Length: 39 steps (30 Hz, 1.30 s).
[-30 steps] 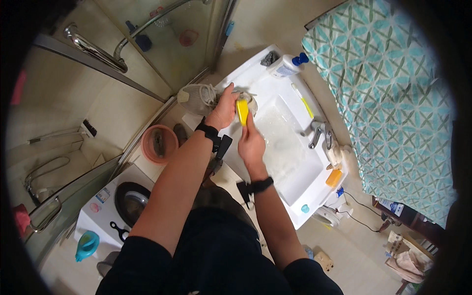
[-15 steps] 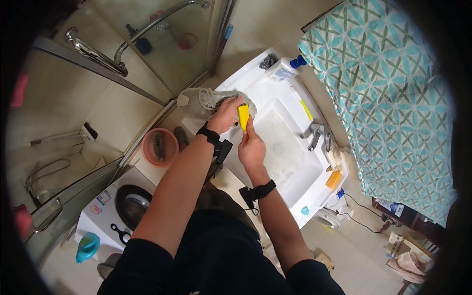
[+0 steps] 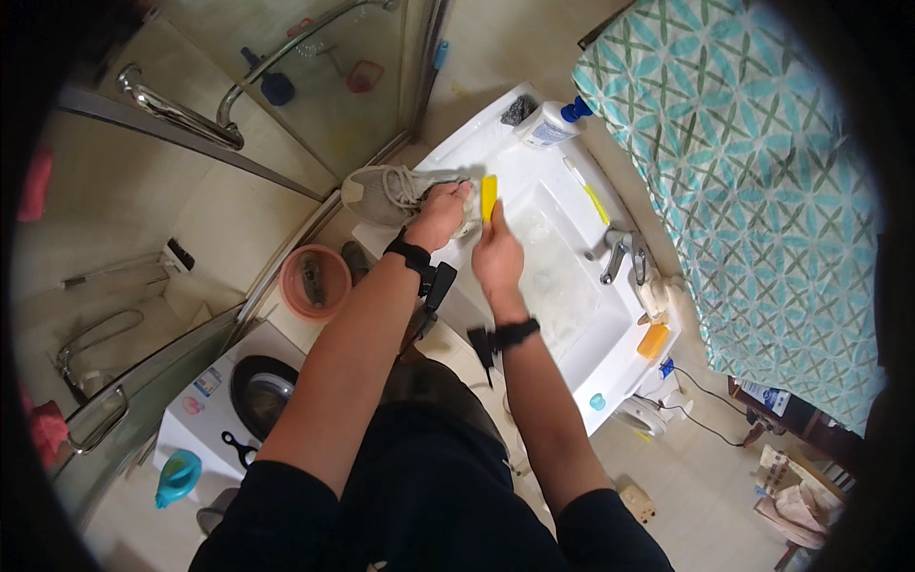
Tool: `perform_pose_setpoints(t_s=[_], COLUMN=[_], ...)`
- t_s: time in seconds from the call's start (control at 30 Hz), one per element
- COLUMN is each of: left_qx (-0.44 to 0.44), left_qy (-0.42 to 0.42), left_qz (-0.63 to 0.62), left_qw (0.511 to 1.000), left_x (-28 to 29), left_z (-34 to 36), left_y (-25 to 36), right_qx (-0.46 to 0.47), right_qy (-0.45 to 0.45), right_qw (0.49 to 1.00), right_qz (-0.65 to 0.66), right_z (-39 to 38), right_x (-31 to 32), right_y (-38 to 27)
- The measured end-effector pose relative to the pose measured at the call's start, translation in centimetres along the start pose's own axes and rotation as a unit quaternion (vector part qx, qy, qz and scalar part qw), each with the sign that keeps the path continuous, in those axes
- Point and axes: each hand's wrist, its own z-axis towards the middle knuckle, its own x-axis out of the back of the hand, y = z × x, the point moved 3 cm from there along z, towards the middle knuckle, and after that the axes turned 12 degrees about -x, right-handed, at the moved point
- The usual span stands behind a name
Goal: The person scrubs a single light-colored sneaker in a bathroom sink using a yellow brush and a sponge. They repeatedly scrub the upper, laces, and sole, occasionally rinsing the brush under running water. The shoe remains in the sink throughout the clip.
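Observation:
My left hand [image 3: 442, 215] is closed on a light grey lace-up sneaker [image 3: 374, 194], which lies over the sink's left rim. My fingers hide part of the shoe, toward its end over the basin. My right hand [image 3: 498, 259] grips a slim yellow block [image 3: 489, 196] by its near end. I cannot tell whether it is a brush or a sponge. The yellow block stands upright in view, just right of the shoe and my left fingers, with a small gap between. Below both hands is the white sink [image 3: 581, 367], holding cloudy water.
Along the sink's far side are a white pump bottle [image 3: 548, 127], a dark scouring pad [image 3: 518, 111], a yellow-and-white brush [image 3: 593, 198], the tap [image 3: 620, 257] and an orange soap bar [image 3: 653, 340]. A pink bucket [image 3: 287, 293] and a washing machine [image 3: 195, 412] stand at left.
My right hand has moved slightly right with the yellow block, now turned more upright and apart from the shoe. My left hand still holds the shoe in nearly the same place.

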Motion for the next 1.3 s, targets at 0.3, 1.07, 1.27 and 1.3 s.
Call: perform_pose_setpoints(t_s=[0.3, 1.07, 1.27, 1.3], left_qx=[0.004, 0.033, 0.059, 0.066], left_qy=[0.047, 0.012, -0.007, -0.009], left_qz=[0.018, -0.039, -0.047, -0.043], left_qw=[0.999, 0.999, 0.997, 0.997], left_x=[-0.5, -0.3, -0.3, -0.3], left_z=[0.3, 1.3, 0.3, 0.2], left_y=[0.1, -0.5, 0.7, 1.0], right_qx=[-0.012, -0.078, -0.169, -0.201], right_qy=[-0.021, -0.096, -0.195, -0.219], right_qw=[0.997, 0.946, 0.885, 0.885], right_qz=[0.078, 0.3, 0.389, 0.357], right_z=[-0.4, 0.1, -0.5, -0.5], right_x=[-0.7, -3.2, -3.0, -3.0], right_y=[0.7, 4.5, 6.2, 6.6])
